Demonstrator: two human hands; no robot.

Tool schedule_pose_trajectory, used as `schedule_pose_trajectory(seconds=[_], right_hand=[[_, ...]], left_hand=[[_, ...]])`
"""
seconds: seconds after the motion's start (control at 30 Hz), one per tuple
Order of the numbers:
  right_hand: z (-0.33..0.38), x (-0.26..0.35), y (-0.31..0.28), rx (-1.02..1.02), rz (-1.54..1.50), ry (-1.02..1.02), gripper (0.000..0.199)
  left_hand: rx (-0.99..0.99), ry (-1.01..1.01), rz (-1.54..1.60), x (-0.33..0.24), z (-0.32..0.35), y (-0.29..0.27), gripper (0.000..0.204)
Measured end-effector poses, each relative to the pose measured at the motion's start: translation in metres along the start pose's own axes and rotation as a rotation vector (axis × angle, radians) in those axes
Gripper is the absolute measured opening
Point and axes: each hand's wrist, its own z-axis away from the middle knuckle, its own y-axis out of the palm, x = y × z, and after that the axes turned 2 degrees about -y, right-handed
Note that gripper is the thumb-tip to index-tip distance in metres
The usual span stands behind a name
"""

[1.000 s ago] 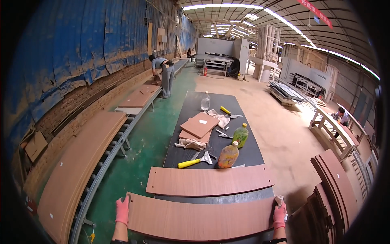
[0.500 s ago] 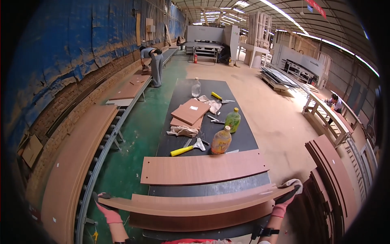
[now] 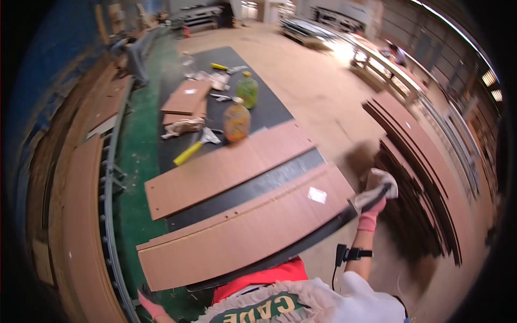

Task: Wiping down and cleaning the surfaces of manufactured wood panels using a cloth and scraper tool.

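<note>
My right hand (image 3: 372, 202), in a pink and dark glove, is closed around a pale cloth (image 3: 383, 182) at the right end of the near board. This long reddish-brown board (image 3: 242, 231) lies broad face up, with a white label, small holes and a groove along its far side. Past its lower left corner, my left hand (image 3: 151, 306) shows near the picture's bottom edge, gloved and somewhat blurred. Its fingers look extended and apart from the board. Another brown board (image 3: 231, 169) with corner holes lies farther back on the dark tabletop (image 3: 274, 107).
Behind the boards are a yellow-handled scraper (image 3: 195, 148), an orange bottle (image 3: 237, 121), a green bottle (image 3: 247, 90) and small panels (image 3: 186, 98). A roller conveyor (image 3: 110, 215) runs along the left. Stacked boards (image 3: 417, 140) stand right. A person (image 3: 133, 62) bends at the far left.
The near board has gone from tilted between both hands to lying face up. My left hand has come off its end. The view has turned, shifting the table leftward.
</note>
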Motion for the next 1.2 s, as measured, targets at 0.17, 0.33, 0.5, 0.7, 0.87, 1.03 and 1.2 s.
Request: schedule_pose_trajectory(seconds=[0.17,0.33,0.5,0.7,0.87,1.03,1.2], right_hand=[[0.116,0.061,0.036,0.489,0.443,-0.114,0.024],[0.256,0.084,0.045,1.887,0.671,-0.505,0.057],[0.171,0.043,0.022,1.193,1.108,-0.415,0.053],[-0.033,-0.042,-0.081,0.688,1.320,0.005,0.036],[-0.015,0.032,-0.019,0.450,0.695,0.337,0.039],[0.032,-0.012,0.020,1.005,1.210,0.137,0.044],[0.069,-0.041,0.077,1.041,1.365,-0.064,0.050]], left_hand=[[0.014,0.272,-0.617,-0.039,0.001,0.015,0.039],[-0.001,0.112,-0.826,-0.044,-0.015,0.102,0.050],[-0.082,0.098,-1.040,-0.048,-0.016,0.099,0.051],[-0.097,0.310,-1.127,-0.054,0.005,0.138,0.050],[-0.180,0.256,-1.132,-0.051,-0.002,0.121,0.050],[-0.107,0.178,-1.079,-0.035,-0.028,0.097,0.049],[-0.083,0.138,-0.916,-0.046,-0.012,0.112,0.048]])
